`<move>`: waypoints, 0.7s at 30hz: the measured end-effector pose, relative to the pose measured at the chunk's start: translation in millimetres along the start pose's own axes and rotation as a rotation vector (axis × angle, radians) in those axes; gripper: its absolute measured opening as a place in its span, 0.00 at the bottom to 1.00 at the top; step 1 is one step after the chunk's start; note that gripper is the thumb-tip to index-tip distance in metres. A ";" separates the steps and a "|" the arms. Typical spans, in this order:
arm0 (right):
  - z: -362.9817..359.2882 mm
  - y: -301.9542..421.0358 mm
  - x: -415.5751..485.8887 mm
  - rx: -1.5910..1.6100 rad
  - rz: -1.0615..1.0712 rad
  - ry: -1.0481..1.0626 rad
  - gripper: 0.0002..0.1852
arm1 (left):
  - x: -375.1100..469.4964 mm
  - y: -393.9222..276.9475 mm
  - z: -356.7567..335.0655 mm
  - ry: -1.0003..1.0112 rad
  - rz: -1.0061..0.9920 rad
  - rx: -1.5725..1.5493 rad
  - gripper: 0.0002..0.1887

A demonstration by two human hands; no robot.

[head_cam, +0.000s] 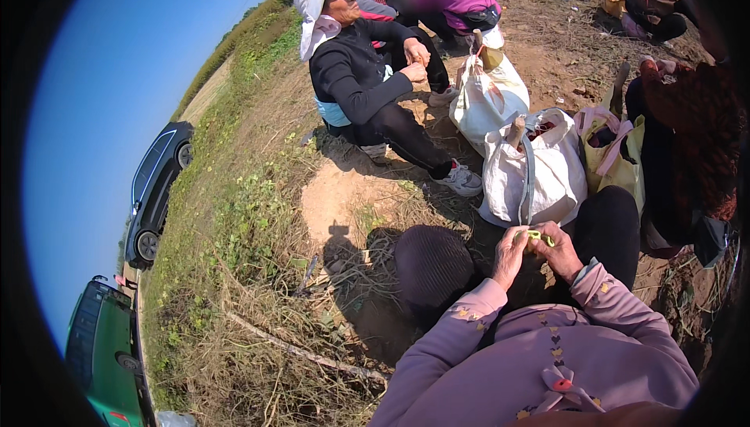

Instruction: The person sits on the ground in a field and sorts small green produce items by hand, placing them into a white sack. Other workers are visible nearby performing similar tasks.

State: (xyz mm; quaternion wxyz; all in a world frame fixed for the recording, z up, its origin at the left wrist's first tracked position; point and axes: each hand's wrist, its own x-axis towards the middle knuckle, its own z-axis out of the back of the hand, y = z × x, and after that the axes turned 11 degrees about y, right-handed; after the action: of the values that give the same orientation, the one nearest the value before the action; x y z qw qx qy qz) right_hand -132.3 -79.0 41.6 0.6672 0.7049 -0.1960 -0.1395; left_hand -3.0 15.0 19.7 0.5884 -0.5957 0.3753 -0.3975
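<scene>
Both hands meet in front of my lap, between my bent knees. My left hand (508,256) and my right hand (559,251) pinch a small yellow-green object (534,236) from either side. It looks like a peel or a pod, but the fingers cover too much of it to tell. Just beyond the hands stands a white woven sack (504,192) with a grey strap (528,178) hanging down its front. A wooden handle (517,131) sticks out of its mouth, and something dark red shows inside.
A second white sack (489,102) and a yellowish bag with pink handles (630,160) stand close by. A person in black (375,75) sits ahead; another (691,146) sits at right. Dry stalks (263,339) cover the ground at left. Farther off are a dark car (157,195) and a green vehicle (111,356).
</scene>
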 end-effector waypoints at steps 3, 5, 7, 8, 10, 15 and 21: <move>-0.7 -1.1 1.1 0.119 -0.042 -0.009 0.09 | 2.3 4.7 -0.8 0.009 0.002 -0.058 0.16; 0.3 -1.6 0.8 0.111 0.026 0.018 0.12 | 1.8 7.8 1.2 0.040 -0.041 -0.047 0.13; 1.8 -2.3 0.1 0.098 0.047 0.011 0.13 | 1.4 10.4 3.4 0.033 -0.038 0.016 0.11; 3.1 -2.5 -1.2 0.122 0.001 0.020 0.14 | 1.2 11.6 4.1 0.028 -0.042 0.050 0.10; 3.8 -4.2 -1.2 0.079 -0.047 0.009 0.12 | 1.0 14.1 3.3 -0.014 -0.085 0.156 0.10; -0.6 -12.6 4.3 -0.020 -0.218 0.008 0.05 | 4.7 20.3 -2.4 -0.069 -0.183 0.232 0.06; -1.6 -11.7 2.7 -0.015 -0.169 0.007 0.06 | 3.3 21.2 -1.9 -0.119 -0.182 0.254 0.06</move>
State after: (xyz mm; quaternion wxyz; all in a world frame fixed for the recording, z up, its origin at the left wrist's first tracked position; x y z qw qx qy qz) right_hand -128.1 -78.4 30.2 0.6591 0.7143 -0.1328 -0.1944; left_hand -3.0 10.6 -1.4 0.6417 -0.5707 0.2312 -0.4574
